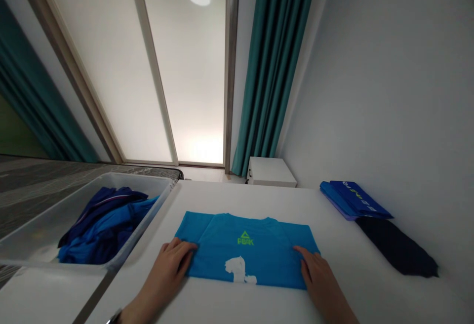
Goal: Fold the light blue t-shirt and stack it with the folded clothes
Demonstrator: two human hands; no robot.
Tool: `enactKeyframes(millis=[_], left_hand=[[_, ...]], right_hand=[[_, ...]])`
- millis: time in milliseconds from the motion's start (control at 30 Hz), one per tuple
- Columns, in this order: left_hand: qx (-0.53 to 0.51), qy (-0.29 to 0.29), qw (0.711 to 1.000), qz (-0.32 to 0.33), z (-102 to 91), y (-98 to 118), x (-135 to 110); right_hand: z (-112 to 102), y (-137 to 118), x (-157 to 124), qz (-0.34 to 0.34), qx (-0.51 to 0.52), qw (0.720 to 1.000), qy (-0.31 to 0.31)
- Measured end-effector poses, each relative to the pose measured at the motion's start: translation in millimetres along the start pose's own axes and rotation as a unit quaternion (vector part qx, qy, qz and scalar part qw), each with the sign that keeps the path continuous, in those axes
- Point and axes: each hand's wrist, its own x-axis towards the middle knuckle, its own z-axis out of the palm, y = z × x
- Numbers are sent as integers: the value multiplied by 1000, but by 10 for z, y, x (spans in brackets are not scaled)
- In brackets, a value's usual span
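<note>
A bright blue T-shirt (215, 252) lies folded into a wide rectangle on the white table, its neckline on the far side. Its front carries a green PEAK logo and a white print near the close edge. At the shirt's left side, my left hand (174, 260) has its fingers closed on the cloth, thumb near the edge. My right hand (314, 269) grips the opposite side in the same way, index finger resting on top. What the fingertips do beneath the fabric is hidden.
To the left stands a translucent plastic bin (137, 178) holding crumpled blue and navy clothes (107, 225). On the right, folded blue garments (355, 200) and a dark folded garment (400, 247) lie by the wall. A small white cabinet (272, 172) stands beyond the table (237, 195).
</note>
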Motion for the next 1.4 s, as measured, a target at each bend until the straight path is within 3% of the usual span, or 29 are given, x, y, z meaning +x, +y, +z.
enactKeyframes(millis=[267, 400, 533, 633, 733, 833, 933, 1000, 1200, 1400], left_hand=[[30, -1, 1000, 8, 30, -3, 1], [48, -13, 999, 17, -3, 22, 0], [90, -47, 995, 12, -126, 156, 101], [117, -51, 991, 26, -165, 368, 309], [127, -32, 988, 86, -2, 596, 555], [130, -41, 982, 129, 316, 719, 716], [121, -56, 982, 131, 581, 711, 752], [115, -55, 983, 130, 661, 673, 734], [113, -45, 985, 125, 642, 643, 696], [118, -43, 985, 115, 621, 685, 698]], right_hand=[[-130, 40, -3, -37, 17, 998, -40], [-181, -64, 62, -58, -24, 998, -7], [-163, -469, 254, -63, -50, 997, 10], [-130, -893, 488, -73, -35, 995, -61], [-65, -1221, 700, -63, -27, 989, -130], [61, -1364, 788, -63, -10, 986, -154], [190, -1379, 763, -59, 6, 984, -169], [231, -1372, 729, -49, 8, 983, -175], [174, -1318, 694, -28, -6, 984, -177], [104, -933, 599, -9, -21, 986, -164]])
